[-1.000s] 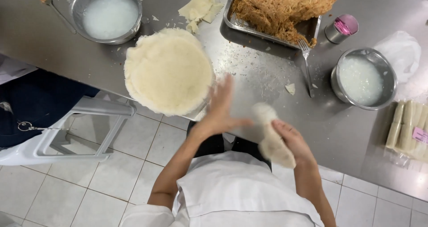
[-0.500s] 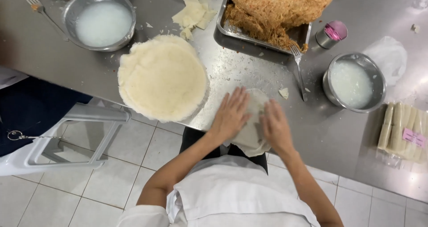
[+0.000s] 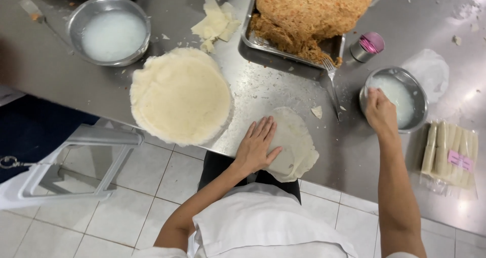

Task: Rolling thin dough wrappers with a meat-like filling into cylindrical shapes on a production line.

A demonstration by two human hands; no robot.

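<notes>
a: pressing down on the wrapper sheet (image 3: pixel 293 141) w/ the left hand (image 3: pixel 257 147), center-bottom of the frame. fingers are lying flat and spread, palm on the sheet, gripping nothing.

b: sheet's sitting where exactly?

a: on the steel table (image 3: pixel 263 86), right at the near edge. lower part of it is hanging over the edge toward the person's white apron (image 3: pixel 263 227).

b: right hand?

a: right hand (image 3: pixel 380 112) is reaching into the small metal bowl (image 3: pixel 419 98) at mid-right, fingertips dipping into the white liquid at the bowl's left rim. fingers are bunched close together; can't tell if they're pinching anything.

b: what's sitting around them?

a: stack of round wrappers (image 3: pixel 179 96) is lying left of center, well apart from the single sheet. bigger bowl of white liquid (image 3: pixel 112 32) is sitting upper left. torn wrapper scraps (image 3: pixel 215 25) are piling at top center. metal tray (image 3: pixel 273 45) heaped w/ shredded orange-brown filling (image 3: pixel 309 10) is sitting top center-right, a fork (image 3: pixel 331 83) lying just below it, btw the tray and the small bowl. small tin w/ pink top (image 3: pixel 368 45) is standing just right of the tray. bag of pale rolled sticks (image 3: pixel 448 154) is lying at far right, just beside the small bowl.
</notes>
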